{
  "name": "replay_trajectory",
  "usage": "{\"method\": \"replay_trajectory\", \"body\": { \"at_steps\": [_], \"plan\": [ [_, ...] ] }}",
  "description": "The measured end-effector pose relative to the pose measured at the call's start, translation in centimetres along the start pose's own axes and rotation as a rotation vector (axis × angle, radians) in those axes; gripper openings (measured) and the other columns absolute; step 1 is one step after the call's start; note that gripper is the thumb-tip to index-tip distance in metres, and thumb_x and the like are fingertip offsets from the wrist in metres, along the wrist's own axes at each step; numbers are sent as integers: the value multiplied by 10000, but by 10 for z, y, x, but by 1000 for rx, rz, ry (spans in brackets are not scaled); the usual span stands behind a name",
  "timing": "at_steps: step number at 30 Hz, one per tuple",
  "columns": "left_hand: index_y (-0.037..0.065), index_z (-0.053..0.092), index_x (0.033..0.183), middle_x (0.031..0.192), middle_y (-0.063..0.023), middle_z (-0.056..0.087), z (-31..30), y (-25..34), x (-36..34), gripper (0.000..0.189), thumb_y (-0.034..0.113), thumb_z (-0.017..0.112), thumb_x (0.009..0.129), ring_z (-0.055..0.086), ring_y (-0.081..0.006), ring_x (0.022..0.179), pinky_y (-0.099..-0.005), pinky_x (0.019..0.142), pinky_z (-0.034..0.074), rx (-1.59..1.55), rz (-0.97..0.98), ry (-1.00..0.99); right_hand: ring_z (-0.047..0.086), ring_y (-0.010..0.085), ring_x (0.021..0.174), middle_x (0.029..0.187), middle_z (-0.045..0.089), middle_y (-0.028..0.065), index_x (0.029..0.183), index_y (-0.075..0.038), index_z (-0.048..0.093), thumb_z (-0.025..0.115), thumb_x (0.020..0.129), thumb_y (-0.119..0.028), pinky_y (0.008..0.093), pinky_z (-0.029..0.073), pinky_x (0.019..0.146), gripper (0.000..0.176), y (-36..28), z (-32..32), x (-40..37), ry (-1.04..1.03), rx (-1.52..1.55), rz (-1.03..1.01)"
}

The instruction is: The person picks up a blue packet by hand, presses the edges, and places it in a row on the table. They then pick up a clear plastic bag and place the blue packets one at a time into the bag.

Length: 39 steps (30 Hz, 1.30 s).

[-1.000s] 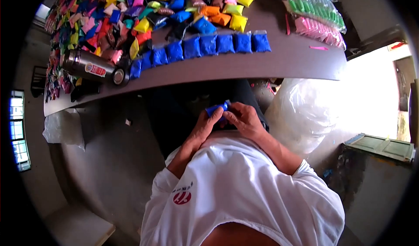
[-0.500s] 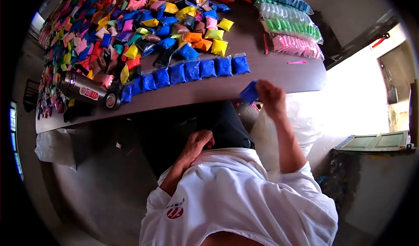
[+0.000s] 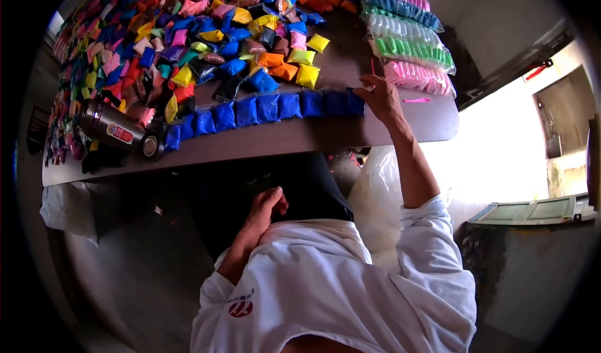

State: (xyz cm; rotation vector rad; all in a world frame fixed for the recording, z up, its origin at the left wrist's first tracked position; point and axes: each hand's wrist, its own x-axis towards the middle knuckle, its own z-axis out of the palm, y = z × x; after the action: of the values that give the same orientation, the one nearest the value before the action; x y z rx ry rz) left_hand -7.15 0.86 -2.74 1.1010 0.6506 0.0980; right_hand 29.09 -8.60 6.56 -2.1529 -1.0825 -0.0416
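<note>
A curved row of small blue packets lies along the near side of the table. At its right end my right hand has its thumb and forefinger spread, the thumb right at the edge of the last blue packet. This packet lines up with its neighbours, partly in the hand's shadow. My left hand rests over my lap below the table edge, fingers loosely bent, thumb apart, nothing visible in it.
A large heap of mixed coloured packets covers the table's left and back. A steel flask lies on its side at the left. Clear bags of pink, green, white and blue pieces are stacked at the right, near a pink strip.
My right hand has moved forward and set the blue packet it held at the row's right end, its fingers now spread. The left hand stays over my lap. The view has shifted slightly.
</note>
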Motion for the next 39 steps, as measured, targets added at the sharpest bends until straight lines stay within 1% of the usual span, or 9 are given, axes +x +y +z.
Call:
{"method": "replay_trajectory", "body": {
  "at_steps": [5, 8, 10, 13, 20, 30, 32, 35, 39],
  "plan": [
    [87, 539, 761, 693, -54, 554, -4, -6, 4, 358, 404, 518, 927, 488, -149, 644, -270, 639, 416, -110, -18, -30, 644, 252, 763, 940, 637, 123, 967, -51, 660, 703, 766, -158, 346, 505, 684, 232, -5, 0, -20, 278, -37, 37],
    [87, 545, 758, 694, -54, 563, -4, -6, 4, 383, 436, 530, 915, 500, -137, 645, -251, 635, 417, -120, -15, -27, 641, 258, 743, 955, 633, 131, 952, -52, 656, 693, 776, -143, 346, 502, 667, 202, -17, 2, -41, 217, -41, 83],
    [86, 545, 762, 692, -56, 559, -5, -8, 5, 367, 413, 521, 924, 493, -141, 642, -259, 634, 417, -145, -14, -36, 636, 272, 819, 988, 631, 131, 964, -63, 661, 696, 781, -176, 355, 499, 728, 218, -25, 6, -48, 173, 3, 137],
    [84, 544, 766, 689, -58, 553, -5, -6, 3, 347, 387, 515, 934, 487, -145, 637, -267, 629, 416, -161, -23, -22, 532, 322, 1087, 1131, 592, 135, 1041, -71, 652, 702, 784, -279, 398, 431, 921, 335, -26, 17, -51, 242, -137, -29],
    [76, 558, 762, 694, -60, 561, -2, -2, 1, 392, 423, 499, 936, 497, -139, 649, -260, 643, 430, -110, -24, 13, 485, 340, 1155, 1247, 532, 146, 1068, -56, 644, 728, 745, -274, 407, 409, 966, 398, -42, 38, -59, 184, -195, -15],
    [100, 568, 752, 719, -52, 588, -10, -14, 8, 427, 479, 480, 927, 512, -133, 658, -277, 673, 439, -126, -58, -9, 506, 322, 1143, 1201, 575, 132, 1014, -54, 659, 718, 753, -216, 393, 406, 975, 313, -40, 40, -56, 187, -132, -32],
    [74, 562, 759, 715, -68, 587, -12, -19, 9, 390, 433, 543, 913, 514, -145, 633, -266, 650, 440, -272, -35, -47, 503, 325, 1150, 1201, 575, 137, 1005, -50, 658, 705, 759, -205, 406, 397, 982, 294, -43, 37, -53, 163, -118, -9],
    [61, 563, 768, 712, -73, 583, -10, -12, 6, 370, 404, 564, 908, 516, -150, 624, -263, 637, 436, -295, -29, -20, 500, 332, 1154, 1198, 575, 145, 989, -47, 657, 685, 767, -180, 424, 389, 986, 260, -51, 40, -51, 307, -219, -107],
    [69, 563, 775, 709, -60, 572, -10, -15, 7, 350, 391, 564, 911, 523, -152, 640, -268, 626, 433, -320, -42, 23, 504, 339, 1147, 1198, 574, 152, 975, -45, 657, 665, 766, -122, 427, 401, 974, 224, -84, 46, -41, 263, -143, -194]
  ]
}}
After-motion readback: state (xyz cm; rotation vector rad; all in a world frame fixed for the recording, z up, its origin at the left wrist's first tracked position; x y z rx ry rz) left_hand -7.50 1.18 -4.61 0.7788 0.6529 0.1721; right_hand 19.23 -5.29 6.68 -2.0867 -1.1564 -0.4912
